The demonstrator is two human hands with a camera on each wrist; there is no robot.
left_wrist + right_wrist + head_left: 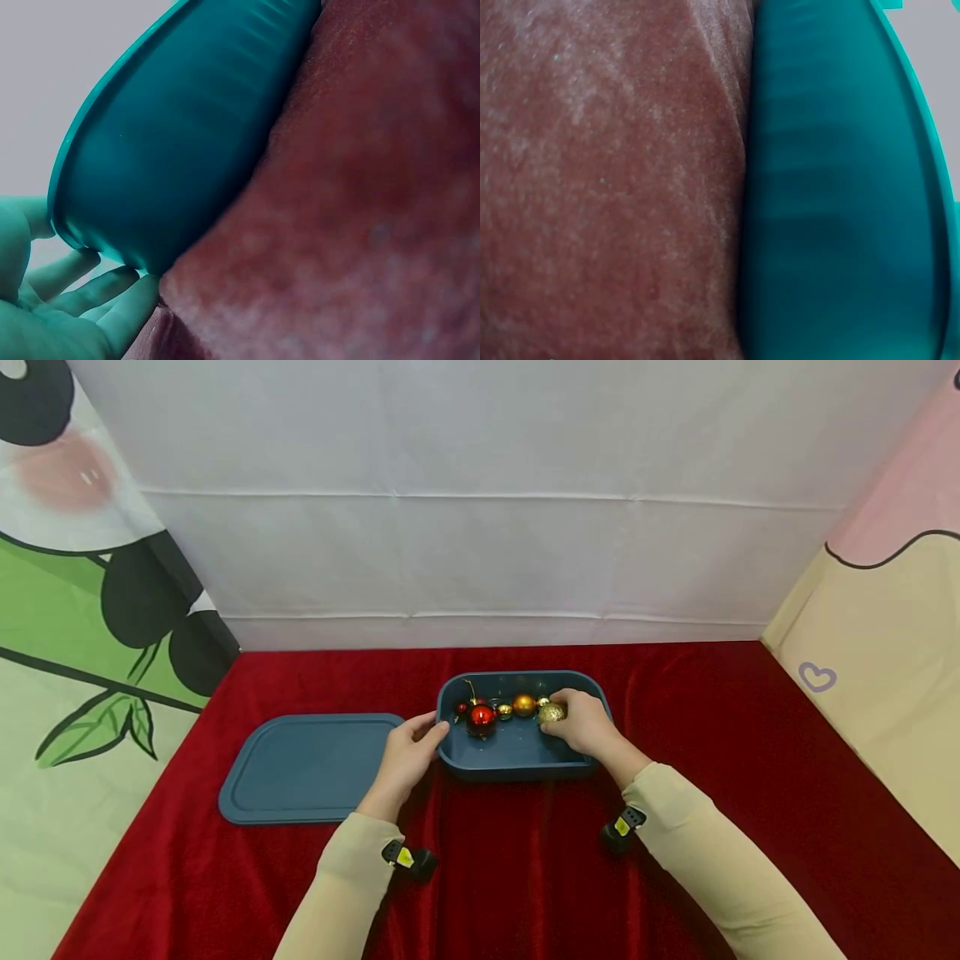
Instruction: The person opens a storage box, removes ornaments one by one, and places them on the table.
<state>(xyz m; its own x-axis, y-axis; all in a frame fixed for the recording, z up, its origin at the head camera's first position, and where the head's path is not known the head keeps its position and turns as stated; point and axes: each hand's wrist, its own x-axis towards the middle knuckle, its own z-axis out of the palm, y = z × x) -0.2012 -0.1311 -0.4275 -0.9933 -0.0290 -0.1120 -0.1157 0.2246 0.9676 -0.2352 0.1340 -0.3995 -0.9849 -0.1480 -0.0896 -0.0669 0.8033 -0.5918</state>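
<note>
A blue plastic box [525, 762] without its lid holds several small Christmas baubles. My left hand [405, 760] grips its left end, thumb at the rim and fingers along the outer wall; the left wrist view shows these fingers [124, 307] against the box's side [180, 127]. Inside the right part of the box, my right hand [588, 724] pinches a gold glitter bauble [552, 713] between thumb and fingers. Left of it lie an orange-gold bauble [523, 705], a small gold bauble [505, 712] and a shiny red bauble [482, 717]. The right wrist view shows only the box's outer wall [840, 195] and cloth.
The box's blue lid [311, 768] lies flat to the left, near my left hand. Dark red velvet cloth [495, 868] with soft folds covers the table. A white sheet [480, 552] hangs behind, with printed cartoon sheets on both sides.
</note>
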